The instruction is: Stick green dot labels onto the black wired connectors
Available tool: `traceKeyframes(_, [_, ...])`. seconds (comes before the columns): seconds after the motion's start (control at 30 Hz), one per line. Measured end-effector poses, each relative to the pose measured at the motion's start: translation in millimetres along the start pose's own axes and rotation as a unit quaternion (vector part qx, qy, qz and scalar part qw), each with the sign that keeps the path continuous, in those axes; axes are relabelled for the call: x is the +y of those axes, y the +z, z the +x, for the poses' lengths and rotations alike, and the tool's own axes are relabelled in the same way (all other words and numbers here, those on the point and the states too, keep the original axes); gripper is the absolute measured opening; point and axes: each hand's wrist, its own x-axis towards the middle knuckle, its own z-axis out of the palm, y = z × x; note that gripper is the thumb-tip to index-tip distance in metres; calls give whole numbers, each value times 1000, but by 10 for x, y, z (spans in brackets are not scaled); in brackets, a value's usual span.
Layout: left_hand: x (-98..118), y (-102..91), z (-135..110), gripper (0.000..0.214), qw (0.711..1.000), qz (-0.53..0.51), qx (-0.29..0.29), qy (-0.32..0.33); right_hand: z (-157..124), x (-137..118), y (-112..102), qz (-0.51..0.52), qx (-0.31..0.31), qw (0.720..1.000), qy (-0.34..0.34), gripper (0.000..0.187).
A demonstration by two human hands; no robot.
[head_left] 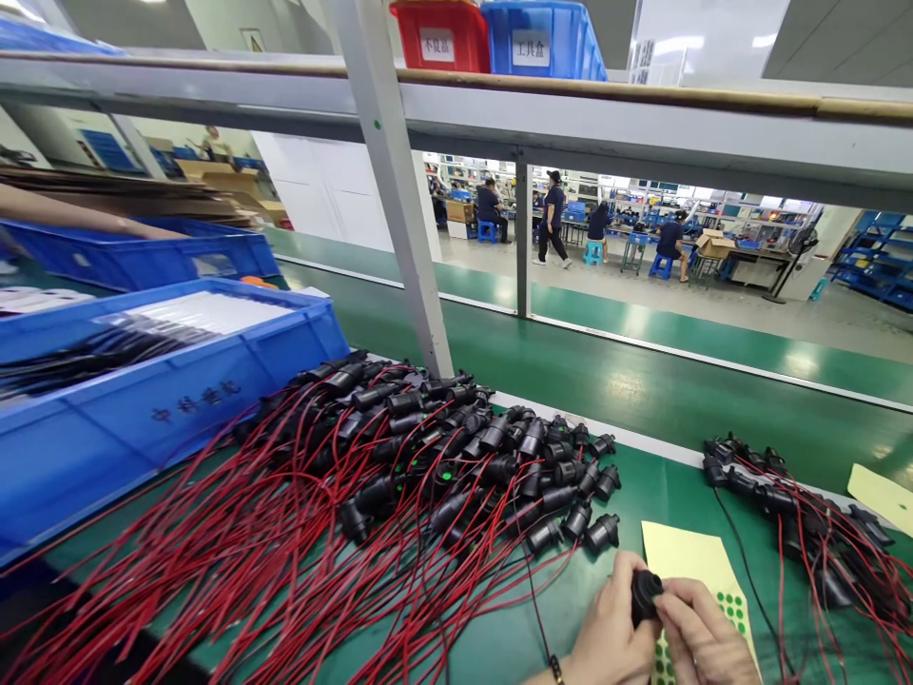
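My left hand (610, 633) and my right hand (703, 636) meet at the bottom edge and together grip one black plug connector (646, 595), fingers curled round it. Under the right hand lies a pale yellow sticker sheet (689, 557) with small green dots (734, 609). To the left of my hands a large heap of black connectors with red wires (428, 466) spreads over the green table. A smaller heap of the same connectors (791, 523) lies to the right.
A blue bin (143, 419) holding black parts and white sheets stands at the left, another blue bin (143, 257) behind it with a co-worker's arm (71, 217) over it. A grey post (396, 190) rises mid-table. Red (442, 36) and blue (542, 38) bins sit overhead. People work far behind.
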Motion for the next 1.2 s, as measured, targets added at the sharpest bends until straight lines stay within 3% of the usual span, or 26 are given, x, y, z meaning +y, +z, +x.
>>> traceKeyframes(0.13, [19,-19,17,29,999,31,-7,-13,77,50,-63,-47,-27,996,-66,22])
traceKeyframes(0.27, [64,-26,45,27,1000,-2,-6,-21,201,88,-111,6,-32,995,-92,18])
traceKeyframes(0.43, [65,-29,36,22,999,-12,-8,-42,153,112,-70,39,-47,995,-76,21])
traceKeyframes(0.57, [61,-28,24,24,999,-4,-10,-42,95,128,-28,57,-42,997,-11,19])
traceKeyframes(0.7, [91,-27,37,23,999,-13,-7,-29,170,177,-93,81,-64,994,-22,20])
traceKeyframes(0.83, [108,-42,47,24,1000,-3,10,-11,214,237,-169,53,-32,998,-24,17])
traceKeyframes(0.97, [218,-125,42,32,995,96,19,4,189,339,-141,16,44,999,-21,14])
traceKeyframes(1.1, [413,-362,132,36,957,276,66,51,190,405,-94,15,56,998,-33,8])
traceKeyframes(1.2, [490,-650,302,38,887,432,155,46,203,353,-64,24,45,998,-37,9])
